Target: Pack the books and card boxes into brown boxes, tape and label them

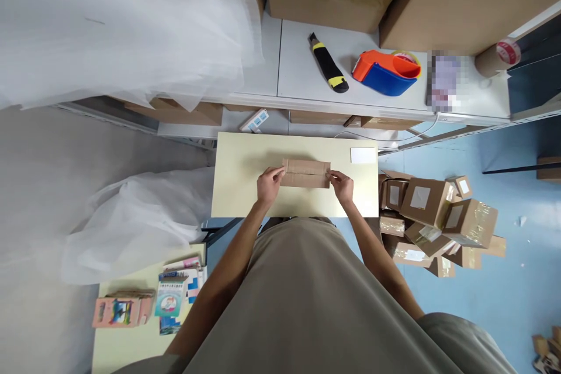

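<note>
A small brown cardboard box [305,174], with a seam running along its top, is over the pale yellow table [245,201] in front of me. At its left end, my left hand [269,184] pinches the edge between thumb and fingers. My right hand [342,184] grips the opposite end in the same way. Both hands are closed on the cardboard. Whether the box rests on the tabletop or is held just above it, I cannot tell. A white label [363,155] lies at the table's far right corner.
On the shelf beyond are a utility knife [328,64], an orange and blue tape dispenser [386,73] and a tape roll [497,58]. Packed cartons [427,204] are heaped at the right. White foam sheeting [144,216] hangs at the left, near books [170,298].
</note>
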The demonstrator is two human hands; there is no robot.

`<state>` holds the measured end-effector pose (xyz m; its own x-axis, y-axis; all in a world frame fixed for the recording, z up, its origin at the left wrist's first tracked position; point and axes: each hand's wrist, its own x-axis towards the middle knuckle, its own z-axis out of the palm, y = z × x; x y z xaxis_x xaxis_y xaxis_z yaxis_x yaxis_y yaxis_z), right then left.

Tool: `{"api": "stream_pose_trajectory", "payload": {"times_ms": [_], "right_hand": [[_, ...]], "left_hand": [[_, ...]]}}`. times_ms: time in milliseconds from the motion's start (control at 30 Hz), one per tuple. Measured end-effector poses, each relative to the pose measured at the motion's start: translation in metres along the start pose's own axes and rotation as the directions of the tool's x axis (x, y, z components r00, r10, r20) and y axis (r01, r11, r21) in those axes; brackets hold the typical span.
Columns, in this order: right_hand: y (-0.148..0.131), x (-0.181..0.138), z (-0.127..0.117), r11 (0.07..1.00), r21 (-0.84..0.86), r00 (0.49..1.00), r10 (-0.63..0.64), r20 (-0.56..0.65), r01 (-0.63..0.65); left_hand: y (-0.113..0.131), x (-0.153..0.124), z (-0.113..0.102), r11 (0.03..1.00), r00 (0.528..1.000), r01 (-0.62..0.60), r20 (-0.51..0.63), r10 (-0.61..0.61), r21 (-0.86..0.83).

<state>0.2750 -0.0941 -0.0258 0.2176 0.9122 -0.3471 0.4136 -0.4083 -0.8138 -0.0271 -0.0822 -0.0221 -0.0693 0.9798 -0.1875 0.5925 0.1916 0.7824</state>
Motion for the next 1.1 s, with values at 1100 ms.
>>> {"api": "stream_pose_trajectory", "payload": {"times_ms": [1100], "right_hand": [[-0.214,0.129,-0.174,0.518,-0.651,0.701,-0.713,0.03,0.554]], "left_hand": [[0.254,0.082,-0.008,0.804,0.774,-0.594,-0.293,0.561,-0.029]]}}
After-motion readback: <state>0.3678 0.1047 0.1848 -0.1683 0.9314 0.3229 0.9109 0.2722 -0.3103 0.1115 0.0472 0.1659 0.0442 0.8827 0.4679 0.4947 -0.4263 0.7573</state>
